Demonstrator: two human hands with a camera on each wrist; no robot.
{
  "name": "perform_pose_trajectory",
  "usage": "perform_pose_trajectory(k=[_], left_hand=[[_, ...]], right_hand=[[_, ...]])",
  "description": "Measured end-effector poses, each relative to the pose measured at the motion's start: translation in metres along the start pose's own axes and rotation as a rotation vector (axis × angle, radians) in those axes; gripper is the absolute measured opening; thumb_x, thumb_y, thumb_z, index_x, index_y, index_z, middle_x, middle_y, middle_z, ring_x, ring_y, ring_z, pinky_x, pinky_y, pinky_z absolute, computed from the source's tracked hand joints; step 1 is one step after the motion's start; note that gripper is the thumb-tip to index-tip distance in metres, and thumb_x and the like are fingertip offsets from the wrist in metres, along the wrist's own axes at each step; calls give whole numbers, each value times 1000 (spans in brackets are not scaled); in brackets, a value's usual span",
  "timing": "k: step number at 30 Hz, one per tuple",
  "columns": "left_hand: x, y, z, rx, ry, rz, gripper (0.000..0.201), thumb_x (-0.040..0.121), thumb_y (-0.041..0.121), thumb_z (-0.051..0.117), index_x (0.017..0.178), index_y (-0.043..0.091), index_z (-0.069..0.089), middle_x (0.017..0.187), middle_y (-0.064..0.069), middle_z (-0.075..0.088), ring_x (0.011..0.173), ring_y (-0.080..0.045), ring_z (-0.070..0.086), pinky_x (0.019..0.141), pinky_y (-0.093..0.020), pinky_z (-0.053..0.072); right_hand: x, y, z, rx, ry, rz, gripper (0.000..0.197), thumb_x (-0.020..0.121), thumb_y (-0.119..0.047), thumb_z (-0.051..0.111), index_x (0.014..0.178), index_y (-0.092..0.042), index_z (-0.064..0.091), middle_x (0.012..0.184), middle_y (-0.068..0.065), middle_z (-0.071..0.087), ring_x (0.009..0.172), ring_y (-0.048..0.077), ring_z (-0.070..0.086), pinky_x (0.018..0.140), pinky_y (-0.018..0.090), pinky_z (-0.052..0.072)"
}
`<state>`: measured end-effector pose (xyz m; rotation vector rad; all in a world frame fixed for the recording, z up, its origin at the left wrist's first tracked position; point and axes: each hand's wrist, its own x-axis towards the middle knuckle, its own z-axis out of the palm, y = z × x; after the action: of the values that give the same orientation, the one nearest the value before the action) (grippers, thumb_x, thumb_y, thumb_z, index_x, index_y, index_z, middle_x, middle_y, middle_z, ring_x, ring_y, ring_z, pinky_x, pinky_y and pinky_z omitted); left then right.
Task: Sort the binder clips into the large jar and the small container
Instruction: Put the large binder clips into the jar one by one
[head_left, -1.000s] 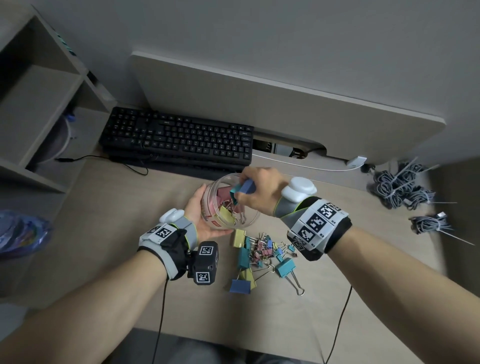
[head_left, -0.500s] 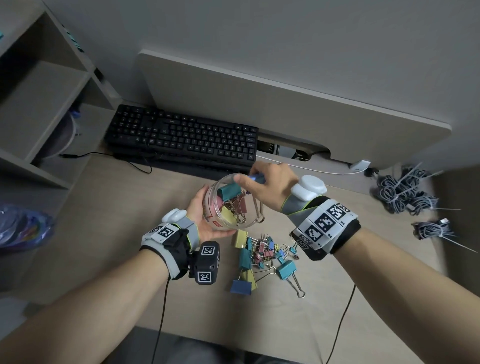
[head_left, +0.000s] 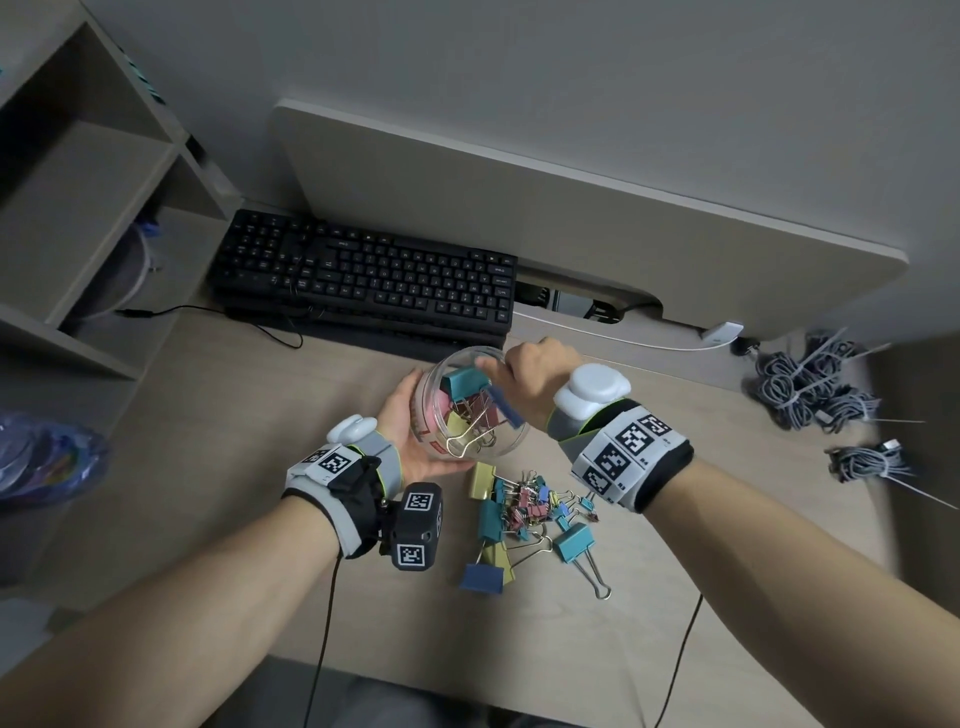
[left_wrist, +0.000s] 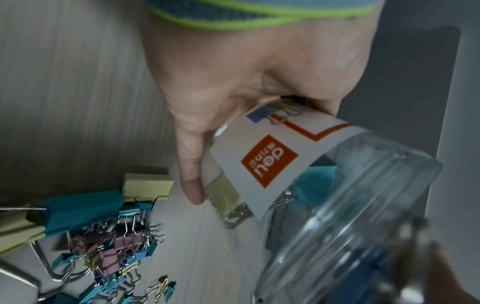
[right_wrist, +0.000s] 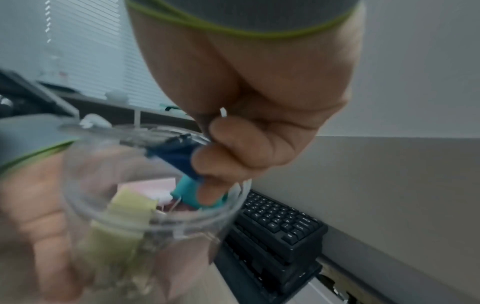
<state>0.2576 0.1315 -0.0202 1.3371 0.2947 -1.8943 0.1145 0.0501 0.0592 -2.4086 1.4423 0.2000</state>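
A: Where is the jar (head_left: 470, 410)?
B: Lifted off the desk (head_left: 208, 441), tilted, in front of the keyboard (head_left: 363, 280). The left hand (head_left: 415, 441) cups it from the side, fingers wrapped round its labelled wall.

A: And the right hand (head_left: 535, 371)?
B: At the jar's mouth, fingers curled. A blue clip (right_wrist: 174, 156) sits at the rim against those fingers (right_wrist: 221, 162); the wrist view is blurred, so whether they pinch it or only touch it I cannot tell.

A: What is inside the jar?
B: Big clips: a teal clip (head_left: 465, 382) near the mouth, a yellow clip (head_left: 460, 423) lower, pink ones behind.

A: The rest of the clips?
B: A pile (head_left: 524, 512) on the desk just in front of the jar, large and small mixed. At the pile's near edge lies another blue one (head_left: 482, 578).

A: Anything else?
B: Bundled cables (head_left: 815, 384) well to the right of the jar.
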Motion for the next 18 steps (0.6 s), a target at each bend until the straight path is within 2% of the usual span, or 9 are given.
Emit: perform_pose_trajectory(k=[4, 6, 9, 12, 14, 18], left_hand=[[2, 0, -2, -5, 9, -19, 82, 82, 76, 43, 124, 8, 63, 123, -26, 64, 115, -44, 59, 102, -60, 44], [1, 0, -3, -12, 17, -13, 81, 82, 75, 45, 124, 9, 63, 123, -26, 64, 114, -45, 59, 100, -60, 46], [1, 0, -6, -11, 23, -11, 79, 82, 75, 45, 122, 9, 64, 121, -26, 64, 113, -45, 60, 99, -60, 46], [3, 1, -6, -6, 31, -6, 78, 83, 75, 44, 121, 9, 65, 118, -26, 67, 111, -44, 61, 98, -61, 46], [4, 1, -5, 1, 31, -5, 78, 83, 75, 44, 121, 10, 65, 118, -26, 67, 111, -44, 62, 97, -61, 47], [4, 3, -4, 5, 33, 4, 78, 82, 75, 45, 121, 10, 65, 117, -25, 68, 110, -45, 63, 96, -62, 48]], right_hand=[[3, 2, 1, -100, -73, -27, 35, 102, -34, 40, 79, -12, 54, 81, 10, 58, 68, 27, 50, 60, 28, 35], [2, 5, -1, -31, -61, -13, 30, 101, -29, 42, 83, -10, 55, 81, 11, 58, 70, 29, 50, 60, 28, 34], [-2, 9, -6, 84, -36, -80, 18, 97, -22, 48, 94, -11, 62, 88, 9, 66, 76, 28, 56, 61, 28, 37], [-4, 6, -3, 104, -150, -156, 15, 93, -13, 52, 101, -13, 65, 97, 7, 69, 87, 28, 62, 69, 29, 45], [-5, 5, 0, 80, -190, -162, 12, 92, -16, 54, 98, -14, 64, 94, 6, 67, 87, 28, 62, 69, 28, 43], [-5, 2, 2, 24, -260, -102, 20, 89, -28, 61, 105, -17, 63, 95, 3, 69, 85, 26, 64, 73, 32, 52]])
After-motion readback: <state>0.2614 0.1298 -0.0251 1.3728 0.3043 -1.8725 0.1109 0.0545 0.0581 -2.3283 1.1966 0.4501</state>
